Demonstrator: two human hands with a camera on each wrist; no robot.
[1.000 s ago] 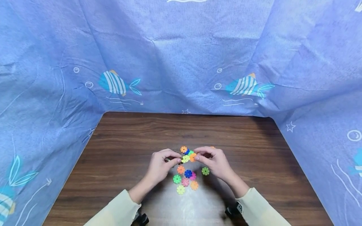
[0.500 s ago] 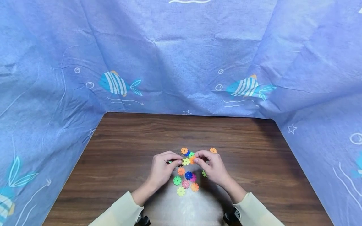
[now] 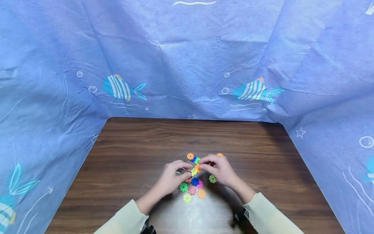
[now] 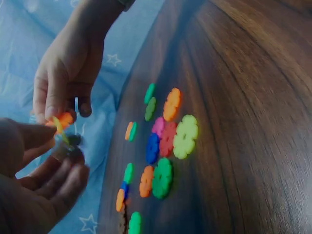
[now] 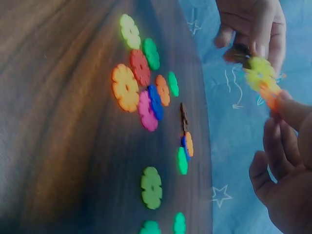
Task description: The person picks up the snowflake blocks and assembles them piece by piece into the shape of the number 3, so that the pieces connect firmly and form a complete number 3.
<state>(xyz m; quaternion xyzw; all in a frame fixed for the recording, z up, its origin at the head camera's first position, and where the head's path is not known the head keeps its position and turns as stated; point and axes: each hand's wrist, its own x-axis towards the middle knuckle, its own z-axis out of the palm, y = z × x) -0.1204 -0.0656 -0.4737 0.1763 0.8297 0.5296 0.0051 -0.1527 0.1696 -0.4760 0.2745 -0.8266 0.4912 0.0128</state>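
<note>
Above the table, both hands hold a small chain of flower-shaped interlocking discs. My right hand pinches an orange disc between thumb and fingertips. A yellow disc is joined to the orange one and points toward my left hand. The left thumb and fingers hold a dark brown disc at the yellow disc's far edge. In the left wrist view the brown disc is blurred at the left fingertips, and the yellow disc is seen nearly edge-on.
Loose discs lie below the hands, among them blue, green, pink, yellow and orange. Farther back lies an orange disc by a blue one. A blue fish-print cloth surrounds the wooden table.
My left hand has moved right, closer to the right hand, and its thumb and index finger are farther apart. The joined yellow and orange discs have turned to a steeper slant.
</note>
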